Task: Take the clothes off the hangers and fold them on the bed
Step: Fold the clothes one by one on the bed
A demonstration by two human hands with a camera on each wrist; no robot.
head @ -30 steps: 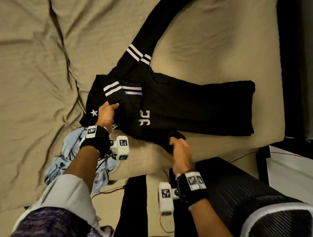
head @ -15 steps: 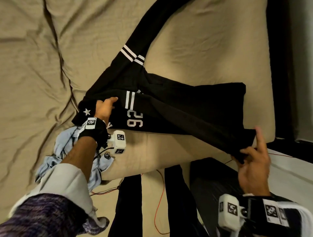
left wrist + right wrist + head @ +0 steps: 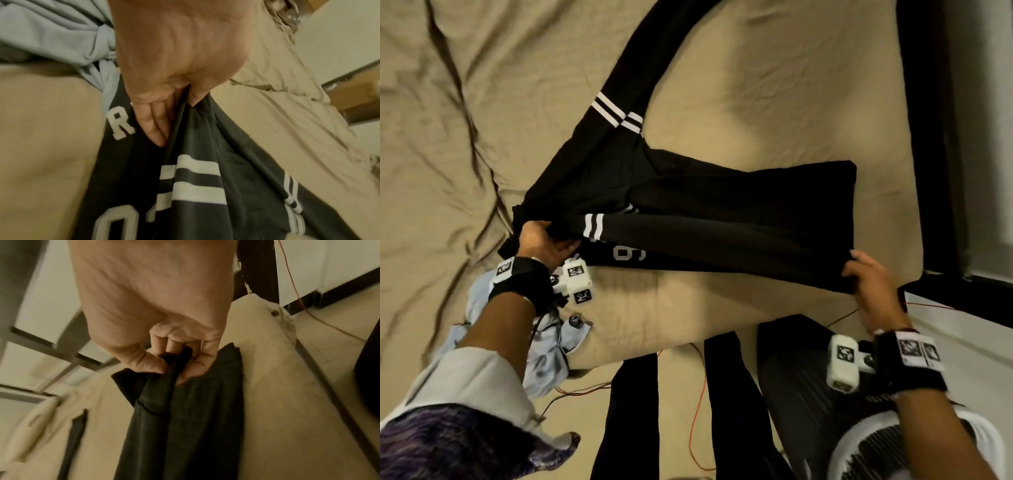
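Observation:
A black long-sleeved jersey (image 3: pixel 739 205) with white stripes and a white number lies on the tan bed (image 3: pixel 482 102), its body folded along its length. My left hand (image 3: pixel 541 236) pinches the shoulder end at the left; in the left wrist view the fingers (image 3: pixel 156 123) pinch black cloth (image 3: pixel 205 178) beside a white letter R. My right hand (image 3: pixel 866 274) grips the hem corner at the bed's right front corner; in the right wrist view the fingers (image 3: pixel 174 360) curl round bunched black fabric (image 3: pixel 185 418). One sleeve (image 3: pixel 647 61) runs off to the far side.
A crumpled light blue garment (image 3: pixel 541 346) lies at the bed's near edge under my left forearm. A dark ribbed case (image 3: pixel 808 394) and a white basket (image 3: pixel 979 442) stand on the floor at right. Red wires (image 3: pixel 695 411) trail over the floor. A dark frame (image 3: pixel 928 137) borders the bed's right side.
My right hand carried the lower edge of the jersey from the near middle out to the right, stretching it lengthwise. The left hand shifted on the shoulder end and now pinches it.

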